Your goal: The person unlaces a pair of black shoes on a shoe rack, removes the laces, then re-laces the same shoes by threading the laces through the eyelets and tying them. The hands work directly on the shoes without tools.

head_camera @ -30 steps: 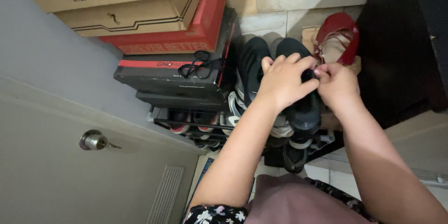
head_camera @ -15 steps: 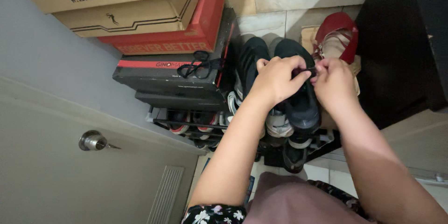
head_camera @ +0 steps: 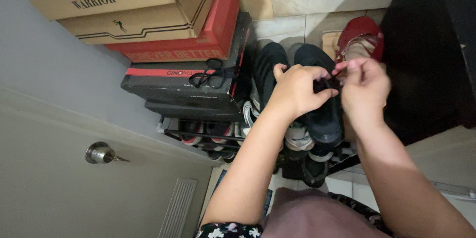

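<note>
Both hands, left (head_camera: pixel 296 91) and right (head_camera: pixel 365 88), pinch a dark shoe (head_camera: pixel 322 114) on rack (head_camera: pixel 208 136); boxes (head_camera: pixel 163 25) beside, tiled floor (head_camera: pixel 317 0), door (head_camera: pixel 74 188)

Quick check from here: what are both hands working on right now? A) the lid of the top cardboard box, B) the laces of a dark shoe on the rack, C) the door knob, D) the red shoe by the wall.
B: the left hand and right hand meet over the dark shoe, pinching its laces.
</note>
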